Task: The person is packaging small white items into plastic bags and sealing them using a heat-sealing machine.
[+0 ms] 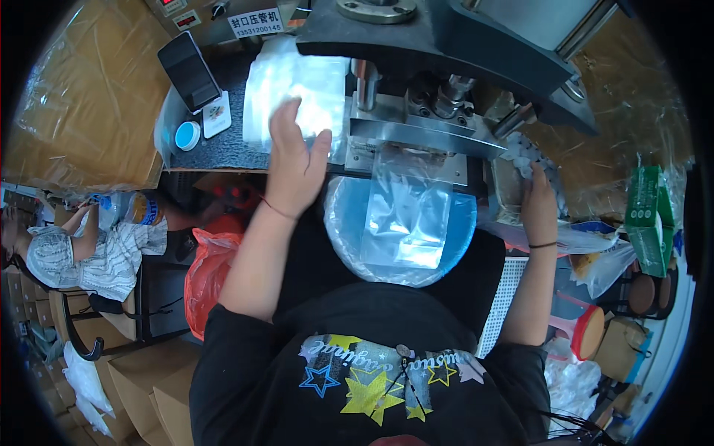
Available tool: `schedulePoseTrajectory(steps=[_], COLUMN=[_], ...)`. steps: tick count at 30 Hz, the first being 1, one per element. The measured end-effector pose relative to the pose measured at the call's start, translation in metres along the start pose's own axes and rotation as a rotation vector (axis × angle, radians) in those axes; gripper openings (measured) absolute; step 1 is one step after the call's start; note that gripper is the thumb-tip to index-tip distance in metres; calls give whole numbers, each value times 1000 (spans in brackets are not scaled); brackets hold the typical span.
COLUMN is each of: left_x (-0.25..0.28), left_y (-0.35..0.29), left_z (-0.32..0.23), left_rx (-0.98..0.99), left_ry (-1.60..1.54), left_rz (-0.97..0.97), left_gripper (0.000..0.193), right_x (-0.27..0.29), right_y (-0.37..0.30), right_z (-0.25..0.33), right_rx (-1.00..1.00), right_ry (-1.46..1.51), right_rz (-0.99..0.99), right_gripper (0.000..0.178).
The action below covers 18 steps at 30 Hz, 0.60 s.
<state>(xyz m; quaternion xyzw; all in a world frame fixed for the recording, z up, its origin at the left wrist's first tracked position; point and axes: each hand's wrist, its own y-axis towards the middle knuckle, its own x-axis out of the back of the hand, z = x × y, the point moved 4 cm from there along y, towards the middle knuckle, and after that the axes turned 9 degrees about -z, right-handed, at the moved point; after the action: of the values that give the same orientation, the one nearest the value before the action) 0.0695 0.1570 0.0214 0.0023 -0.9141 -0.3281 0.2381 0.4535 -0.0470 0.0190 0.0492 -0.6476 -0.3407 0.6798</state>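
My left hand [297,167] is over the near-right part of the stack of clear bags [271,70], thumb spread wide from the fingers, and I see nothing pinched between them; whether the fingertips touch the top bag I cannot tell. My right hand [541,204] is on the right, its fingertips at the heap of small pale pieces [526,152] beside the press [428,134]; I cannot tell whether it grips one.

The clear bag [405,234] in front of me has its far end at the metal bar of the press, and its near part hangs over the blue basin [467,227]. To do this well, I judge, the far edge should sit square and flat along the bar, with no fold, since thin film wrinkles easily. From the stack I would lift just one bag, rubbing a corner with the thumb so that slippery sheets do not come up in twos. On the right I would pick up a single piece, lightly. Above all, both hands should be well out from under the bar before it moves. The phone [190,72] and blue-lidded tub [187,135] sit left of the stack on the tabletop [236,126], so I would keep my left wrist off them.
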Motion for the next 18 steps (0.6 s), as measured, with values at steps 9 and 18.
schedulePoseTrajectory(steps=[9,18], left_x=[39,0], left_y=[-36,-75], left_z=[-4,-56], left_rx=[76,326], left_ry=[-113,-478], left_rz=[191,591], left_gripper=[12,13], right_x=[53,61], right_y=[-7,-4], right_z=[50,172], right_rx=[-146,183], right_ry=[229,957], right_rz=[-140,104], right_gripper=[16,14])
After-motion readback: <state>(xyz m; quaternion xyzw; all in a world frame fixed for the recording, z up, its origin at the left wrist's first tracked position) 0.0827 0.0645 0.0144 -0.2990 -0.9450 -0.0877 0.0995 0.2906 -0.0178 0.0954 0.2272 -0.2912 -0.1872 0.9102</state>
